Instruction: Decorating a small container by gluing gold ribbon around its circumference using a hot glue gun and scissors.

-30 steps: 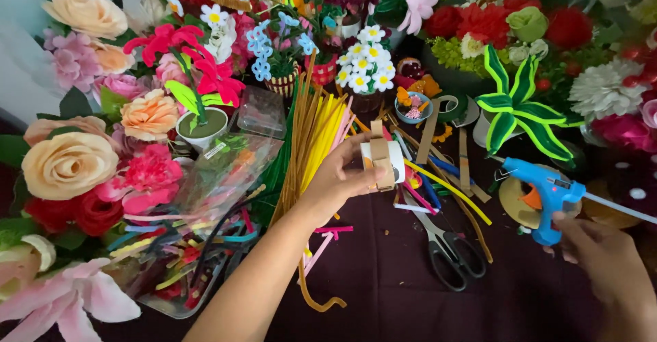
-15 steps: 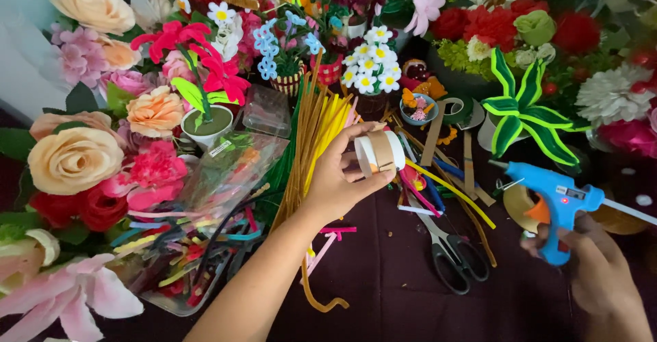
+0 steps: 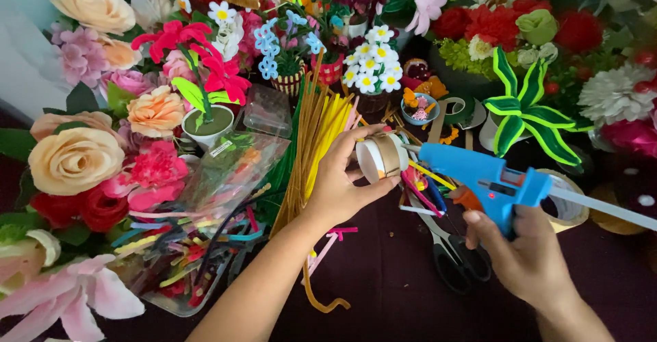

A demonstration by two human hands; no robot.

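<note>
We are looking down at a dark maroon surface crowded with artificial flowers and pipe cleaners. Our left hand is grasping a small white cup; our right hand is clenching a blue glue gun, nozzle touching the cup, above scissors.

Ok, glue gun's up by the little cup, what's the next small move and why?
Probably bring the nozzle of the blue glue gun onto the small white cup. The right hand grips the gun with its tip just beside the cup's brown band, and the left hand holds the cup sideways facing it.
</note>
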